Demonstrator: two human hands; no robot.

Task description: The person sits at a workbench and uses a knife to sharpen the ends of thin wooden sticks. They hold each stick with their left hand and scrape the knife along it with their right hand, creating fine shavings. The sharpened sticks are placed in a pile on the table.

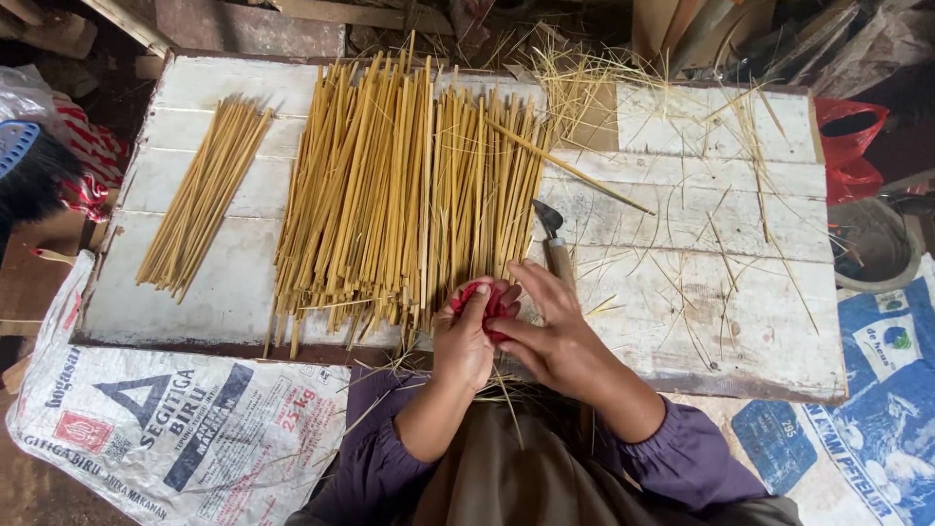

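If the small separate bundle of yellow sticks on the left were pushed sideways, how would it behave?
The small stick bundle lies loose and untied, so it would probably fan apart. The sticks look thin and straight: likely light, fairly stiff, apt to roll on the white board.

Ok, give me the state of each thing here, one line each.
Left hand: closed on red band.
Right hand: pinching red band.
Red band: held between both hands.
Large stick pile: loose, lying flat.
Small stick bundle: apart, lying flat.
Knife: lying on board, unheld.
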